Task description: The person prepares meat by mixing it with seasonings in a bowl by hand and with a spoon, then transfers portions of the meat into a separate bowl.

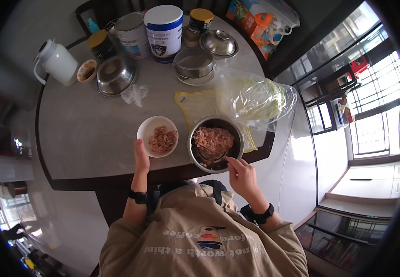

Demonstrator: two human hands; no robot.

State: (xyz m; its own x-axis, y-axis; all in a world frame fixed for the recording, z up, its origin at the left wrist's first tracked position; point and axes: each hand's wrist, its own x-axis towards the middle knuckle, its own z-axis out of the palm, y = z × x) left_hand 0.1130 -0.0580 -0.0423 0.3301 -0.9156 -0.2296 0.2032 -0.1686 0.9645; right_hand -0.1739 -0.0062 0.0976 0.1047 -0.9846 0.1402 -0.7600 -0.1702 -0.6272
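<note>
My left hand (141, 157) is cupped against the left side of a small white bowl (144, 130), its fingers upright along the rim and its thumb hidden. A clump of raw minced meat (163, 139) lies inside this bowl. To the right stands a deep stainless-steel bowl (240, 138) at the table edge, with a larger mound of raw minced meat (214, 138) in it. Over its near right rim, my right hand (243, 175) grips a thin utensil (209, 151) that reaches into the meat; its exact kind is unclear.
A yellow-edged cloth (194, 100) lies under a clear plastic bag of leafy vegetable (262, 100). Farther back are an upturned steel bowl (115, 76), crumpled plastic (134, 94), a white jug (60, 62), a sauce bowl (87, 65), a large white tub (163, 31), a round sieve (193, 63) and a steel lid (219, 43).
</note>
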